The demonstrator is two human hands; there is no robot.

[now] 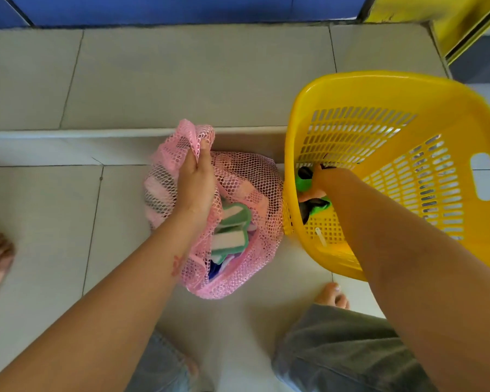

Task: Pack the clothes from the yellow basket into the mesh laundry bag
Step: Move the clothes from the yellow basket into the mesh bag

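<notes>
So the fingers of the right hand [313, 190] were curled shut around a bunch of green and black cloth [309, 193] down at the bottom of the yellow basket [379, 89]. That looked like the last of it; I couldn't see anything else through the slots. The basket sat tipped toward me at about 2 o'clock from the bag.

The left hand [195, 179] was pinched tight on the gathered rim of the pink mesh bag [244, 176], pulling it up and holding the mouth open toward 5 o'clock. Inside I could make out a green and white striped piece [232, 227] and something blue under it.

Handling-wise, I figured the cloth would be light, floppy and not fragile, so a fistful grab in the middle should work, though loose ends might drag on the basket edge. The mesh seemed soft and stretchy with zero stiffness, so the rim needed holding or the mouth would sag closed.
</notes>
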